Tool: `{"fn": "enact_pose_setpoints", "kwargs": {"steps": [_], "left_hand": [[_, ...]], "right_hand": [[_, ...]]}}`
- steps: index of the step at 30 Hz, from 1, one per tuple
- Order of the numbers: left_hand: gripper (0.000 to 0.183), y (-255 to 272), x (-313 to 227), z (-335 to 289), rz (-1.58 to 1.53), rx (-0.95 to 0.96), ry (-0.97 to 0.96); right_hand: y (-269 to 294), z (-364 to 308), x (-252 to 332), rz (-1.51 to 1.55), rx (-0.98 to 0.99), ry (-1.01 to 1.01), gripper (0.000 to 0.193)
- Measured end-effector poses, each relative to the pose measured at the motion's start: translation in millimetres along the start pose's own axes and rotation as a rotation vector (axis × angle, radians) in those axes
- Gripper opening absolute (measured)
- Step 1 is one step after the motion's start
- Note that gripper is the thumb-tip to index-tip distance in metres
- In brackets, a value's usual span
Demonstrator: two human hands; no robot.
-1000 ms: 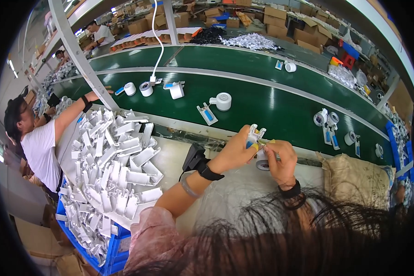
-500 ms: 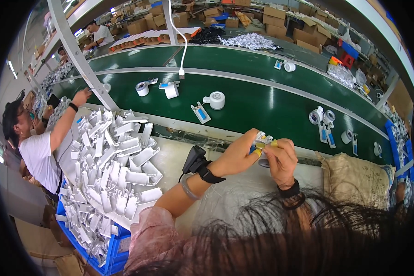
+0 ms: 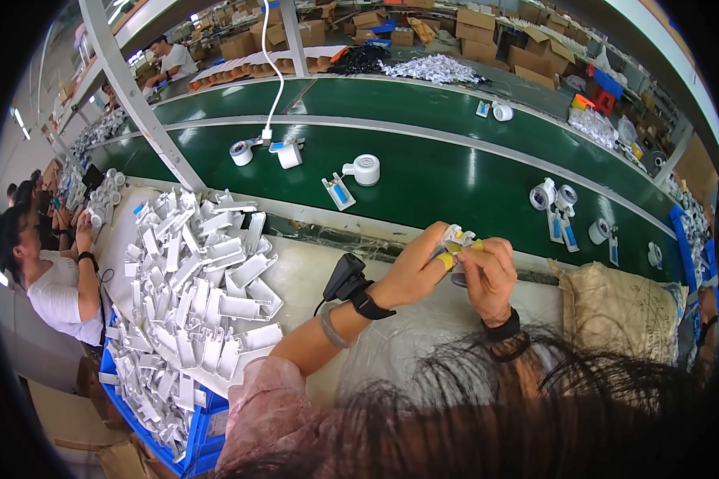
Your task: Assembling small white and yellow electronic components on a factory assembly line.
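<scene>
Above the bench edge, my left hand (image 3: pixel 414 267) grips a small white plastic part (image 3: pixel 457 235) with a bit of blue showing beside the fingers. My right hand (image 3: pixel 491 275) is pinched closed against that part from the right, and whatever its fingertips hold is too small to make out. Yellow coverings wrap some fingertips of both hands. Just below the fingers, a dark grey rounded piece (image 3: pixel 458 279) shows between the hands. A large heap of white plastic housings (image 3: pixel 208 279) lies left of my left forearm.
A green conveyor belt (image 3: pixel 439 176) runs beyond the bench, carrying several white round fan-like units (image 3: pixel 366 169). A white cable (image 3: pixel 276 88) hangs over it. Housings also fill a blue bin (image 3: pixel 208 431). At right lies a tan sack (image 3: pixel 619 311). A co-worker (image 3: pixel 56 279) sits at left.
The units on the belt have shifted slightly left, and the cable has swung left. The co-worker's arm has drawn back from the belt. My hands stay together with slight finger movement.
</scene>
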State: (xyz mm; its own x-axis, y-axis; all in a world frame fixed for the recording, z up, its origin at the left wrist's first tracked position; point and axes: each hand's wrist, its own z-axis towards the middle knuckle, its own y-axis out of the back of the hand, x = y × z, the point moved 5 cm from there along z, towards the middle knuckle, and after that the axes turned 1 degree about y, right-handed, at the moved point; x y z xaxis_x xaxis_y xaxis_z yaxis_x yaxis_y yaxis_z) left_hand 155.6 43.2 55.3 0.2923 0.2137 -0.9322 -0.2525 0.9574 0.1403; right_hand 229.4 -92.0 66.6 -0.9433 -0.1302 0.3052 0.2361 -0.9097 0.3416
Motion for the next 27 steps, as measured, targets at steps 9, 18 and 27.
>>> {"fn": "enact_pose_setpoints", "kwargs": {"steps": [9, 18, 27], "left_hand": [[0.035, -6.5, -15.4, -0.8, 0.107, -0.053, -0.259], [0.040, -9.0, -11.4, -1.8, 0.272, -0.082, -0.226], [0.042, -7.4, -12.4, -0.8, 0.280, -0.070, -0.210]], "right_hand": [[4.2, 5.3, 5.8, -0.029, -0.003, 0.065, 0.022], [3.2, 7.6, 8.0, -0.037, -0.024, 0.063, 0.024], [2.3, 6.9, 8.4, -0.042, 0.010, 0.048, 0.024]]}}
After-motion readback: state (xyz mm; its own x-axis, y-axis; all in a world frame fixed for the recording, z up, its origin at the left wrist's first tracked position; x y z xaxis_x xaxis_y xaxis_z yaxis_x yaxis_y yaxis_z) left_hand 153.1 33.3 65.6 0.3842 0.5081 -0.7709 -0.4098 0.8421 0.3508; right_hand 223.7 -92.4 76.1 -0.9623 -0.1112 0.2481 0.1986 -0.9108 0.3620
